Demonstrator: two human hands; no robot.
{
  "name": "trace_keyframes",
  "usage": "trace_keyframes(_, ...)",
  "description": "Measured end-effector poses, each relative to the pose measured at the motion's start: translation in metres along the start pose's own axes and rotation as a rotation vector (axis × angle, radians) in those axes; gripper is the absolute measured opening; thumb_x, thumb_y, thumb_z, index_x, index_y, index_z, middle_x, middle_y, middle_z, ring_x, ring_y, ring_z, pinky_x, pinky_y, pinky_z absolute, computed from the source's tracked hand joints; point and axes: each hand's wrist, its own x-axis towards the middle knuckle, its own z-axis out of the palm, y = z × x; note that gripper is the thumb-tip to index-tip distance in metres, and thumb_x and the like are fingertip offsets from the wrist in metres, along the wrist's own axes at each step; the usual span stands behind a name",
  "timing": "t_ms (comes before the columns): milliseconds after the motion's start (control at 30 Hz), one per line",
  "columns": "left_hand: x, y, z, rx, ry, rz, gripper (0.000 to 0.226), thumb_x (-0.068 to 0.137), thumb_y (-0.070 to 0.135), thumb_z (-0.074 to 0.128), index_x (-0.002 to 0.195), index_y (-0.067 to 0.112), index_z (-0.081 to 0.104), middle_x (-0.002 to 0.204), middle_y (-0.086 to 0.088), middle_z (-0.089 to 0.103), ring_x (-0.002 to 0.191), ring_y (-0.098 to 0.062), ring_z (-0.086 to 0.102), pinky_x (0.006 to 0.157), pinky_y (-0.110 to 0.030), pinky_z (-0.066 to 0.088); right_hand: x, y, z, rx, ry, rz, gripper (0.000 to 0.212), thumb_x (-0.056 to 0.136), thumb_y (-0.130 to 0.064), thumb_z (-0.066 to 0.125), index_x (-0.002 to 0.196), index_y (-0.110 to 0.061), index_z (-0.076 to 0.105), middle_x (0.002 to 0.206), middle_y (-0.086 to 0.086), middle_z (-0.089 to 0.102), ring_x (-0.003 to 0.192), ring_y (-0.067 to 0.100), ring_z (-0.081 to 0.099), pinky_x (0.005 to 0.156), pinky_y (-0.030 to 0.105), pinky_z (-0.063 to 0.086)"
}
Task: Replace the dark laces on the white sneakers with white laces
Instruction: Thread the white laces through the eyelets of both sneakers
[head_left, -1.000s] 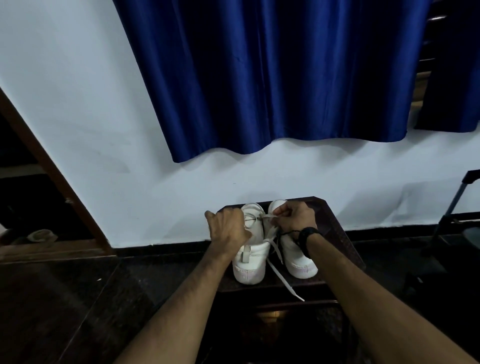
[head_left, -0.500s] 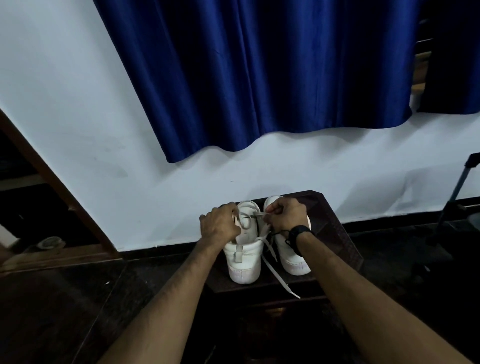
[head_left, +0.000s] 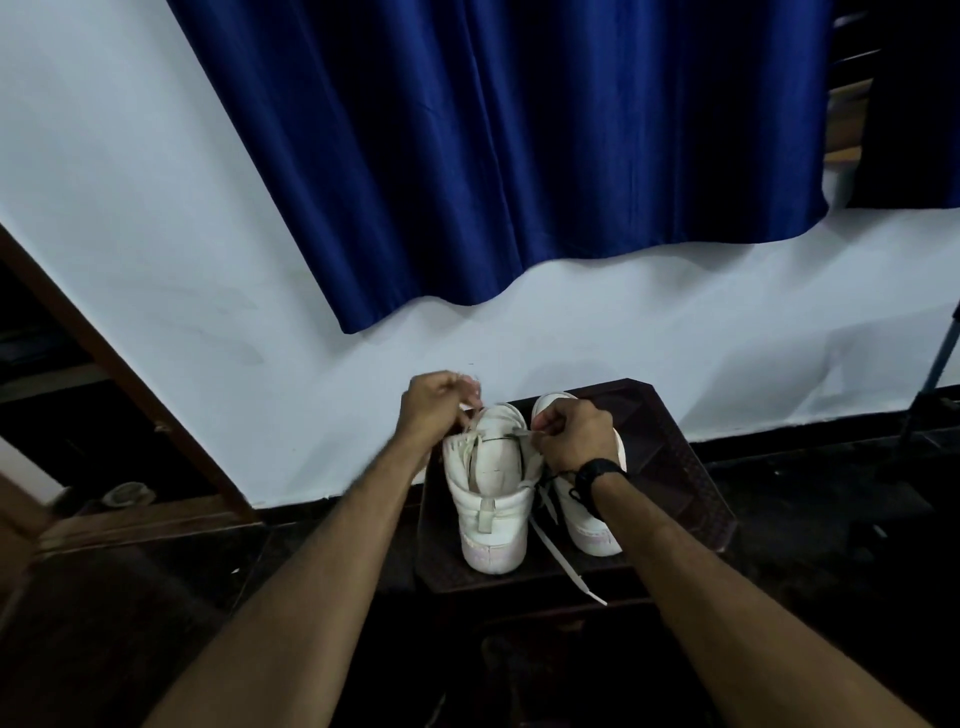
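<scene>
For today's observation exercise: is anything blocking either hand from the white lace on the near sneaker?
No. The left hand and right hand each already pinch the white lace across the left sneaker; nothing visible lies between them.

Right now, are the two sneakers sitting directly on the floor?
No, both white sneakers stand on a dark stool against the wall.

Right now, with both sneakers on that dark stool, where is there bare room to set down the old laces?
Bare patches on the stool: the right strip beside the right sneaker, and the back right corner by the wall. Crowded: the gap between the sneakers, where the white lace trails, and the left sneaker, worked by the left hand and right hand.
</scene>
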Motion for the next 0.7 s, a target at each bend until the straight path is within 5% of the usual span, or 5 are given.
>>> trace_keyframes(133,0.009,0.015,0.003,0.122,-0.153,0.042,0.046,0.082,0.000,0.065,0.122,0.020,0.056,0.095,0.001,0.075,0.091,-0.014,0.068,0.076,-0.024,0.052,-0.003,-0.001,-0.002,0.006,-0.001,0.006,0.008,0.075,-0.005,0.071,0.078,-0.012,0.073,0.073,-0.001,0.067,0.067,0.009,0.059,0.050,0.000,0.035)
trace_keyframes(267,0.000,0.000,0.008,0.707,-0.178,0.214,0.032,0.069,0.013,0.069,0.092,0.032,0.058,0.075,0.015,0.065,0.088,-0.015,0.064,0.077,-0.034,0.053,-0.003,-0.001,-0.002,0.000,0.000,0.005,0.010,0.075,-0.005,0.070,0.078,-0.013,0.073,0.078,0.002,0.070,0.071,0.011,0.061,0.055,0.003,0.038)
trace_keyframes(400,-0.005,-0.014,0.002,1.220,-0.194,0.276,0.036,0.067,0.021,0.069,0.101,0.034,0.066,0.099,0.005,0.052,0.105,-0.019,0.052,0.088,-0.036,0.041,-0.004,-0.001,-0.002,0.000,0.001,-0.004,0.010,0.074,-0.005,0.070,0.079,-0.013,0.074,0.078,0.001,0.071,0.072,0.012,0.063,0.056,0.003,0.039)
trace_keyframes(600,0.003,-0.030,-0.009,0.604,-0.230,-0.099,0.042,0.065,-0.002,0.070,0.097,0.024,0.070,0.083,0.006,0.065,0.086,-0.013,0.060,0.068,-0.020,0.044,-0.003,-0.001,0.000,-0.009,-0.002,-0.005,0.008,0.074,-0.008,0.071,0.078,-0.014,0.074,0.077,0.001,0.071,0.074,0.013,0.065,0.059,0.006,0.041)
trace_keyframes(700,0.005,-0.043,-0.011,0.333,-0.174,-0.195,0.040,0.054,-0.002,0.068,0.083,0.025,0.075,0.078,0.002,0.070,0.086,-0.016,0.062,0.076,-0.023,0.048,-0.002,-0.002,0.000,-0.034,-0.011,-0.013,0.007,0.074,-0.011,0.072,0.078,-0.017,0.074,0.078,0.000,0.072,0.076,0.013,0.066,0.062,0.011,0.041)
